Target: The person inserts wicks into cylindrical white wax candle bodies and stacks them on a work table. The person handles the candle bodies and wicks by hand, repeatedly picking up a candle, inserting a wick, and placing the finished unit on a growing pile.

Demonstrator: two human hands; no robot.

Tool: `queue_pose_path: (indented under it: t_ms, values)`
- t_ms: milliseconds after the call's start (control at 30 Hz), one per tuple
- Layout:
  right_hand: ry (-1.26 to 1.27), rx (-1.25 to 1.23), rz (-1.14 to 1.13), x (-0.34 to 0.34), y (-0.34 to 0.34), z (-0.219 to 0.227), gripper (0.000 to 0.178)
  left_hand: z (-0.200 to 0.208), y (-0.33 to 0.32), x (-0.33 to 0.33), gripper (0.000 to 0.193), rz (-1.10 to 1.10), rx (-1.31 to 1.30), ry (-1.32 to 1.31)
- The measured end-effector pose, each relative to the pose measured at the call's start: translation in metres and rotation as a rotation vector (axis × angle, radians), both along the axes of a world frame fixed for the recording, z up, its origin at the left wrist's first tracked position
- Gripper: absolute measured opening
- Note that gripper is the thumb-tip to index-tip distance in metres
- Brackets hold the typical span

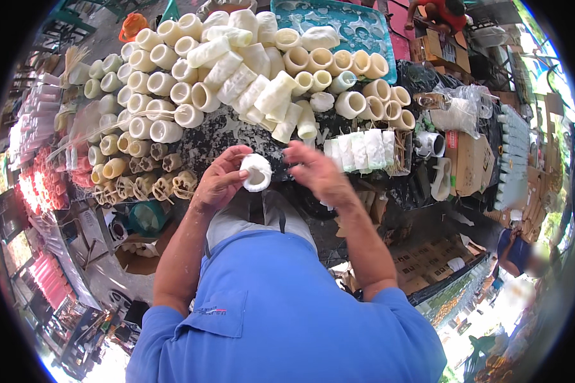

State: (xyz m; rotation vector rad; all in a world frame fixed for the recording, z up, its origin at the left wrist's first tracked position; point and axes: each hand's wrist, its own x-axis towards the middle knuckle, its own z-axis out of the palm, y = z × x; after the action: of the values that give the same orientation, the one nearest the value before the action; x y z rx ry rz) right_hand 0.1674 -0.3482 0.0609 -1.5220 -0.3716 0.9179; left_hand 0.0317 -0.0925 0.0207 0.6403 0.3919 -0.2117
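Note:
My left hand (218, 180) grips a short white hollow cylinder (257, 160) by its left side, between thumb and fingers. Its open end faces me, and its surface looks rough and waxy. Just to the right, my right hand (322, 175) hovers with fingers apart, slightly blurred by motion; I see nothing in it. It is close to the cylinder but not touching it. Beyond both hands, several cream-coloured hollow cylinders (204, 97) stand or lie in rows on a dark, white-spattered table (220, 131).
White wrapped-looking rolls (359, 151) lie right of my right hand. A turquoise tray (364, 29) with white residue is at the back. Bundled stick-like pieces (163, 187) line the left front edge. Cardboard (473, 163) stands at right; other people (514, 252) are in the distance.

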Motion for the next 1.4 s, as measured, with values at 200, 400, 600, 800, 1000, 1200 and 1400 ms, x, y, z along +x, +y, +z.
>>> queue_pose_path:
  t_ms: [200,400,600,800,1000,1200,1400]
  values:
    - [0.256,-0.005,0.021,-0.026,0.076,-0.062,0.046,-0.023,0.017,0.015,0.045,-0.092,0.539,0.075]
    - [-0.556,-0.347,-0.148,-0.041,0.125,-0.117,0.027,-0.048,0.001,0.007,0.042,-0.058,1.65,0.101]
    - [-0.876,-0.296,-0.233,-0.041,0.16,-0.138,0.02,-0.053,0.02,0.011,0.037,-0.093,1.508,0.214]
    - [-0.465,-0.341,-0.068,-0.031,0.161,-0.112,0.023,-0.057,0.04,0.001,0.039,-0.034,1.113,0.045]
    - [0.002,-0.25,-0.01,-0.036,0.139,-0.082,0.031,-0.065,0.048,0.009,0.026,-0.224,1.259,0.036]
    - [0.148,-0.321,0.042,-0.039,0.145,-0.077,0.033,-0.057,0.057,0.026,0.041,-0.02,1.383,-0.059]
    - [0.143,-0.143,-0.047,-0.02,0.16,-0.072,0.026,-0.043,0.078,0.035,0.054,-0.08,1.517,-0.149]
